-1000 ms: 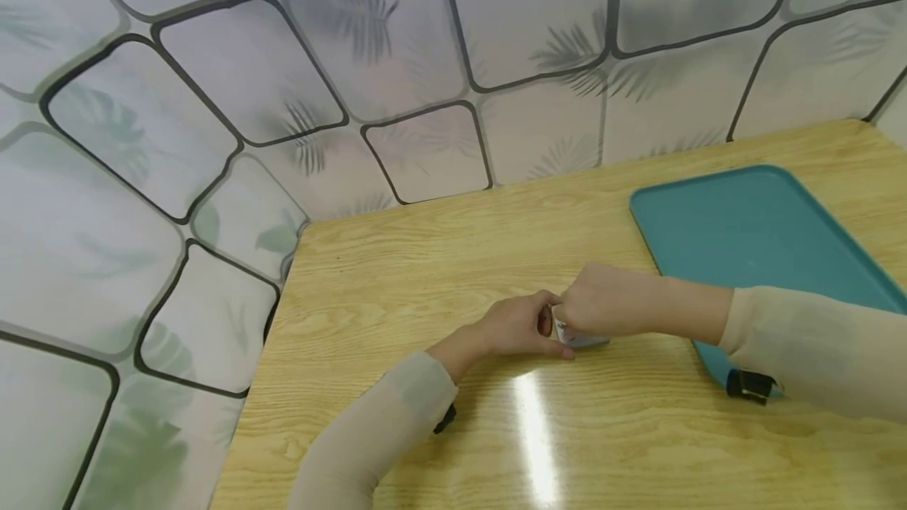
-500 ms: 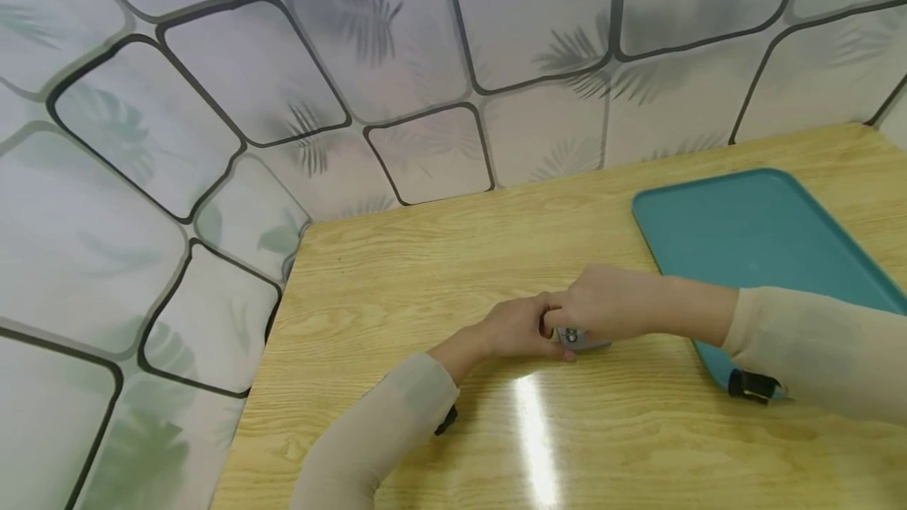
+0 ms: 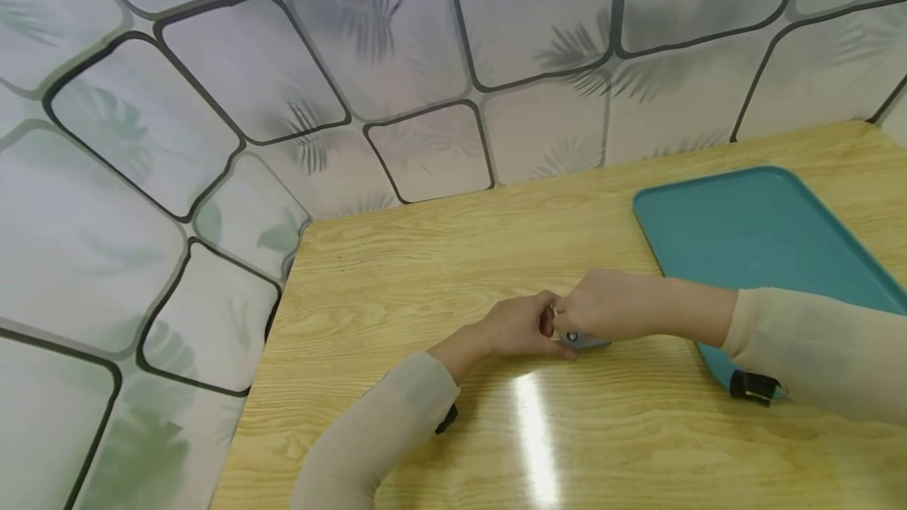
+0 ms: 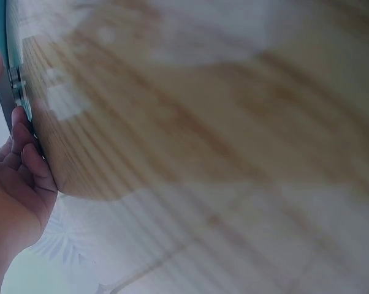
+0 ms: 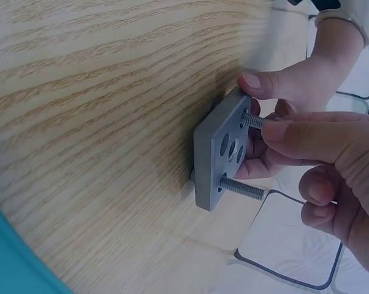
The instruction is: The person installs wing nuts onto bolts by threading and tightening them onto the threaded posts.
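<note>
A flat grey plate with several round holes [image 5: 210, 162] is held at the table, its far part hidden by fingers. Two threaded bolts stick out of it: the lower bolt [image 5: 241, 188] is free, while the tip of the upper bolt [image 5: 252, 120] is between the thumb and finger of my right hand [image 5: 350, 159]. My left hand [image 3: 520, 327] grips the plate by its edge, thumb on the near side. In the head view my right hand [image 3: 612, 303] covers most of the plate [image 3: 583, 339]. Only a sliver of the plate [image 4: 5, 101] shows in the left wrist view.
A teal tray [image 3: 751, 234] lies to the right, partly under my right forearm. The wood-grain table [image 3: 397, 282] meets a patterned wall covering [image 3: 538, 124] at the back and left. Glare streaks the table in front of my hands.
My right fingers shift slightly around the bolt, leaning toward the left hand half a second ago and drawing back since. The left hand keeps its place on the plate.
</note>
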{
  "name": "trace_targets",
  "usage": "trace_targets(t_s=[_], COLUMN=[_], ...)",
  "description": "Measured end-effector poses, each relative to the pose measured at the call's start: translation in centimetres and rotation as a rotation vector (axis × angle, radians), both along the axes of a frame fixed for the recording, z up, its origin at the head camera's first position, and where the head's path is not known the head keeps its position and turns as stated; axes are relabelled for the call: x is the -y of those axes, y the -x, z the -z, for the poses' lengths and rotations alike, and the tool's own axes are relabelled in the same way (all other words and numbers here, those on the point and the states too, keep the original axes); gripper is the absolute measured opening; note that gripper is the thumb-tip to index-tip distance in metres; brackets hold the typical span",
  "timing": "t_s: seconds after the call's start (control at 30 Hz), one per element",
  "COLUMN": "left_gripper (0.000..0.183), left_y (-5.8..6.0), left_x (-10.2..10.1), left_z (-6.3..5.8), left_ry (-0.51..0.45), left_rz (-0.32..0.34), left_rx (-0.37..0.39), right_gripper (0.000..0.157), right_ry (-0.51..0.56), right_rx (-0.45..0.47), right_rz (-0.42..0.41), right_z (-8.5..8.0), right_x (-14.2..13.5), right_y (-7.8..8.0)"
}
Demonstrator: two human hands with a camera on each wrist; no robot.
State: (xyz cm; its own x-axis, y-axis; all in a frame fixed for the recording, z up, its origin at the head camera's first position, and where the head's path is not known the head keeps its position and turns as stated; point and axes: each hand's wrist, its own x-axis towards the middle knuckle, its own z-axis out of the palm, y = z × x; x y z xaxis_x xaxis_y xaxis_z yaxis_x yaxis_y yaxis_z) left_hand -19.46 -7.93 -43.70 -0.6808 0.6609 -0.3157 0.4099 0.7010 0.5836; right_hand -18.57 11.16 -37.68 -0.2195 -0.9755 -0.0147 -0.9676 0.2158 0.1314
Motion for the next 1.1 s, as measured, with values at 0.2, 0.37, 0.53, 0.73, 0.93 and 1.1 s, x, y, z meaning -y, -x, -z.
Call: trace_targets(t_s=[0.2,0.37,0.53,0.73,0.93,1.1], left_gripper=[0.062,0.062,0.046,0.043,0.059,0.062], left_y=[0.11,0.14,0.10,0.08,0.14,0.06], left_x=[-0.09,-0.02,0.08,0.09,-0.08,-0.10], left_z=[0.11,0.08,0.08,0.06,0.15,0.07], left_ry=[0.001,-0.003,0.009,0.014,-0.002,-0.007], left_rz=[0.021,0.026,0.024,0.010,0.023,0.025], left_rx=[-0.026,-0.018,-0.008,-0.011,-0.023,-0.015], right_gripper=[0.025,0.035,0.024,0.017,0.036,0.038], right_ry=[0.010,0.036,0.065,0.057,0.040,0.051], right_rx=[0.055,0.026,0.042,-0.003,-0.012,-0.012], right_rz=[0.090,0.092,0.047,0.003,0.081,0.093], right_z=[0.10,0.15,-0.35,-0.21,0.02,0.32], right_x=[0.18,0.09,-0.10,0.08,0.09,-0.04], right_y=[-0.07,0.01,0.15,0.27,-0.04,-0.03])
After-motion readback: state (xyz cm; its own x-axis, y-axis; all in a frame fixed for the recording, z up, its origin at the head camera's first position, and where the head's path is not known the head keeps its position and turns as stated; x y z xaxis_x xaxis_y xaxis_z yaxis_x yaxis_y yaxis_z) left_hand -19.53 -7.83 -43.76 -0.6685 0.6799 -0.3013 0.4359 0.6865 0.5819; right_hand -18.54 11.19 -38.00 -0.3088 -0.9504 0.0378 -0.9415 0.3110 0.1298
